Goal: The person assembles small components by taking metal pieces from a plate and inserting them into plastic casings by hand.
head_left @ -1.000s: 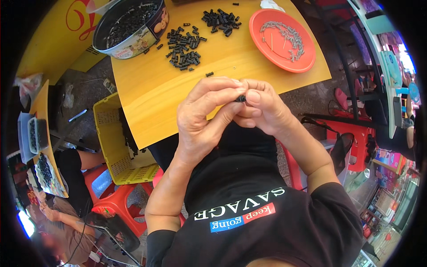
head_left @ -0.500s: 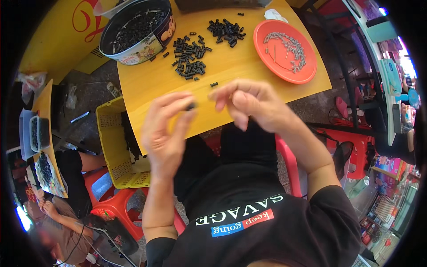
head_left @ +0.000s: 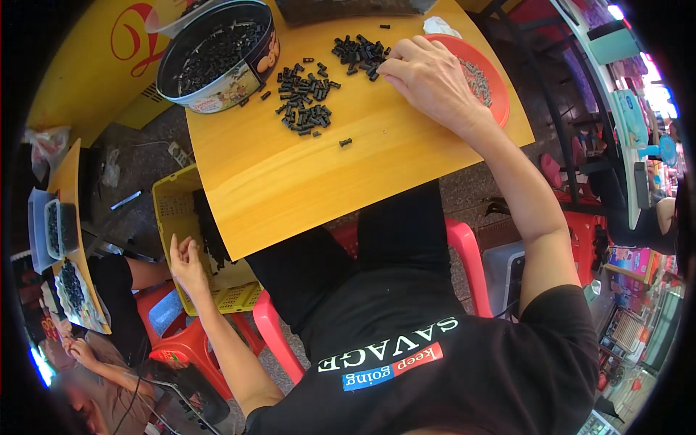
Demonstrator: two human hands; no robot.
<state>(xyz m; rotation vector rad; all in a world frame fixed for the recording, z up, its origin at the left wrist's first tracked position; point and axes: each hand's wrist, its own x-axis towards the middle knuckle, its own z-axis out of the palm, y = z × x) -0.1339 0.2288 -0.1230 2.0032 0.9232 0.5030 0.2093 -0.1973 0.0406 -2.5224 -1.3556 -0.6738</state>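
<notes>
My right hand (head_left: 429, 78) reaches across the yellow table (head_left: 304, 192), fingers drawn together at the right edge of a small pile of black cylindrical plastic parts (head_left: 359, 51); whatever is between the fingertips is hidden. Part of that hand covers the red plate (head_left: 500, 80) holding small grey pieces (head_left: 476, 81). Off the table's left side, my left hand (head_left: 187, 267) hangs over a yellow plastic crate (head_left: 170, 196), fingers loosely apart and nothing visible in them. Dark pieces lie inside the crate. A larger black pile (head_left: 306, 101) sits mid-table, with one single black part (head_left: 345, 142) nearer me.
A round tin (head_left: 217, 98) full of black parts stands at the table's far left. A crumpled white tissue (head_left: 441, 27) lies behind the plate. To the left, another person's hands (head_left: 78, 348) are near a side table (head_left: 69, 174) with tubs. Red plastic stools (head_left: 192, 355) surround me.
My left hand, which held a small black part over the table's front, has moved down left over the crate and opened. My right hand has moved forward to the far pile.
</notes>
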